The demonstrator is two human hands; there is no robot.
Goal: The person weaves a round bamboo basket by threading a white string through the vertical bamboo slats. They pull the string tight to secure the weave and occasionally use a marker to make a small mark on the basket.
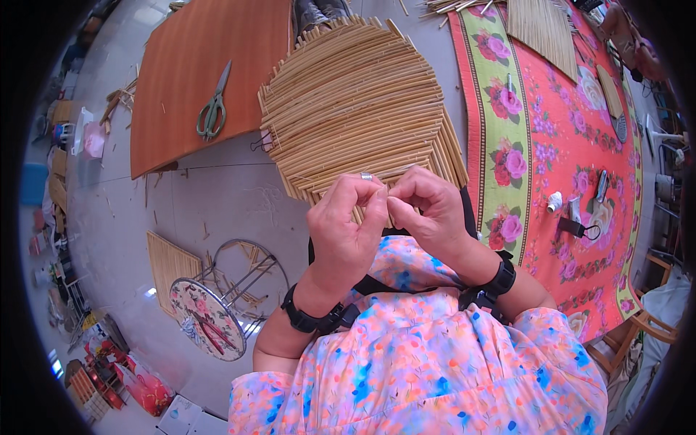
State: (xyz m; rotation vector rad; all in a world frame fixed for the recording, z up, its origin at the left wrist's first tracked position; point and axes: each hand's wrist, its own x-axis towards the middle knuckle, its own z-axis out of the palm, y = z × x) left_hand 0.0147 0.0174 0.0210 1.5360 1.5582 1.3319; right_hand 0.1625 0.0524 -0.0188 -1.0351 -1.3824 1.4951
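Observation:
A many-sided panel of thin straw-coloured sticks lies before me, its sticks laid side by side, with a second layer slanting at the right edge. Over its near edge, my left hand and my right hand almost meet, fingertips pinched together. Whatever they pinch is too small to make out. A ring sits on a left finger. Black clip handles stick out at the panel's left edge. Green-handled scissors rest on an orange-brown board to the left.
A red flowered cloth covers the right side, carrying another stick panel, a small white spool and a black strap. On the left floor, a flowered round stool lies tipped beside a smaller stick panel and loose stick pieces.

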